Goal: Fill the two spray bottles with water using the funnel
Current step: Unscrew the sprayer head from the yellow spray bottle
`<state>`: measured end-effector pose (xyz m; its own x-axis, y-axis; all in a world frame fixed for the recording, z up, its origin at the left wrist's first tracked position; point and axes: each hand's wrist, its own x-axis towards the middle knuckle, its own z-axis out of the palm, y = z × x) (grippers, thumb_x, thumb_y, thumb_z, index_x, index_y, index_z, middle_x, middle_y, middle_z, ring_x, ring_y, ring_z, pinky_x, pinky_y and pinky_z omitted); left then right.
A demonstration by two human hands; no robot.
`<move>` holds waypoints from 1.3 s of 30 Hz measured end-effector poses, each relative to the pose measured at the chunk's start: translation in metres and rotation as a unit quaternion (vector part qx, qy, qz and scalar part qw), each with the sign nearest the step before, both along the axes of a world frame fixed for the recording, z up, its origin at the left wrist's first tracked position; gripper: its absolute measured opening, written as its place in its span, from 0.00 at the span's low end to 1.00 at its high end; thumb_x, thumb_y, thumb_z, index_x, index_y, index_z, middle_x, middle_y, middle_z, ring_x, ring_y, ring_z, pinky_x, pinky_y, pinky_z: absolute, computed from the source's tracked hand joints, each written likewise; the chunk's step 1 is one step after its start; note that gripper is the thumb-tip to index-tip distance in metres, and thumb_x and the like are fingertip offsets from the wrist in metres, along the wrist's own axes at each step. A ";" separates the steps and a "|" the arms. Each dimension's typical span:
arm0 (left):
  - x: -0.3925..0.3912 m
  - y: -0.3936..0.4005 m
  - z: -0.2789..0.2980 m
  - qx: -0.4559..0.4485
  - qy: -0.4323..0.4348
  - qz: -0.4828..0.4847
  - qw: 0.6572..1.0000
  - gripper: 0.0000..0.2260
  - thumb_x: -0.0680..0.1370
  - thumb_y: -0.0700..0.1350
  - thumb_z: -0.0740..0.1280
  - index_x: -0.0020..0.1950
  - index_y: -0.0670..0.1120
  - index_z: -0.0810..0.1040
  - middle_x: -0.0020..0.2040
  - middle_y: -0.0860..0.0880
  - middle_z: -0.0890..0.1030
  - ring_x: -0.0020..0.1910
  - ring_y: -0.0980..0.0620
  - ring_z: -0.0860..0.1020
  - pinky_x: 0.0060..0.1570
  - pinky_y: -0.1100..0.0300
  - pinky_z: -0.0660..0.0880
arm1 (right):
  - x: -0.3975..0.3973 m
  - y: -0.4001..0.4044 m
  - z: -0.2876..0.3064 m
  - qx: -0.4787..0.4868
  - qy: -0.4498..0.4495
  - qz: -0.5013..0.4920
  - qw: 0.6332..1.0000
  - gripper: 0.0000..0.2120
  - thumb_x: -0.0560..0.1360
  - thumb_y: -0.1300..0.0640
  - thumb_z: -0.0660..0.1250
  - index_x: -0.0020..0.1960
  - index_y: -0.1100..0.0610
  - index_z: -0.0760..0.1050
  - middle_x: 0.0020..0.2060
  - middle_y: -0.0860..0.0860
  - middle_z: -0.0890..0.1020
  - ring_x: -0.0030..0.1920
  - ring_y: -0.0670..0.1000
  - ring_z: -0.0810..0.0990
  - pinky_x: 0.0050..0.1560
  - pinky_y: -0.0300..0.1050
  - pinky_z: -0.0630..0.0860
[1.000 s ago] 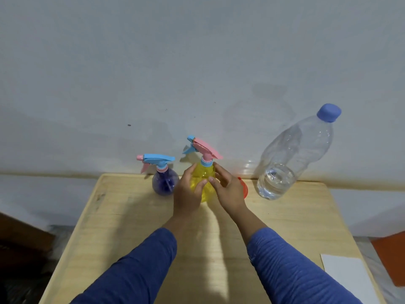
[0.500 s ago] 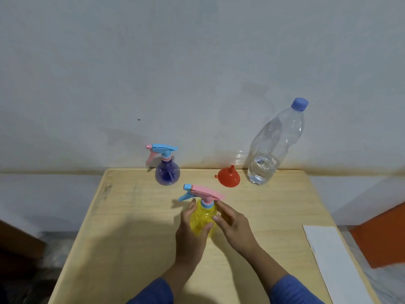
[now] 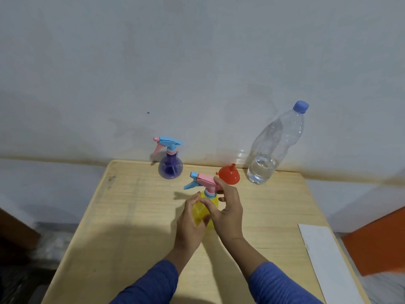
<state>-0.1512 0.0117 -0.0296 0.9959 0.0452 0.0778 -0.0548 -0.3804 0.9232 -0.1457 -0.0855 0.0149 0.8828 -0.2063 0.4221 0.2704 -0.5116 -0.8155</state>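
While my left hand [image 3: 190, 218] grips the yellow sprayer [image 3: 205, 210] mid-bench [image 3: 122, 216] and my right hand [image 3: 226, 208] pinches its still-fitted head, nothing looks filled: purple sprayer [image 3: 170, 166], funnel [image 3: 229, 175] and capped bottle [image 3: 275, 145] wait behind.

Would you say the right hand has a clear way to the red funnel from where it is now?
Probably yes: the red funnel sits just beyond the right hand, nothing between, though that hand is gripping the yellow spray bottle's pink head.
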 end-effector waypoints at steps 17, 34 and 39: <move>0.002 -0.001 -0.006 -0.009 -0.017 0.004 1.000 0.28 0.69 0.42 0.75 0.66 0.46 0.69 0.60 0.52 0.74 0.58 0.56 0.73 0.52 0.75 0.66 | 0.010 -0.014 0.003 0.015 0.010 0.067 0.998 0.27 0.71 0.66 0.69 0.61 0.41 0.69 0.53 0.48 0.80 0.53 0.46 0.79 0.53 0.31 0.73; 0.006 0.000 -0.020 -0.029 -0.049 -0.012 0.998 0.32 0.70 0.41 0.74 0.68 0.59 0.63 0.66 0.62 0.70 0.64 0.64 0.69 0.61 0.66 0.70 | 0.012 -0.031 0.013 -0.021 0.053 0.116 0.992 0.37 0.68 0.65 0.72 0.67 0.36 0.65 0.59 0.31 0.74 0.56 0.42 0.77 0.54 0.30 0.71; 0.006 0.000 -0.019 -0.025 -0.055 -0.010 0.998 0.32 0.70 0.41 0.74 0.67 0.60 0.63 0.62 0.69 0.67 0.61 0.66 0.69 0.57 0.77 0.65 | 0.010 -0.036 0.014 -0.029 0.059 0.136 0.989 0.36 0.72 0.66 0.66 0.69 0.35 0.61 0.63 0.25 0.69 0.61 0.33 0.73 0.46 0.28 0.73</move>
<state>-0.1454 0.0120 -0.0489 0.9824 0.0324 0.1841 -0.1632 -0.3320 0.9290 -0.1360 -0.1217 0.0293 0.9460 0.0665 0.3173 0.3092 -0.4791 -0.8215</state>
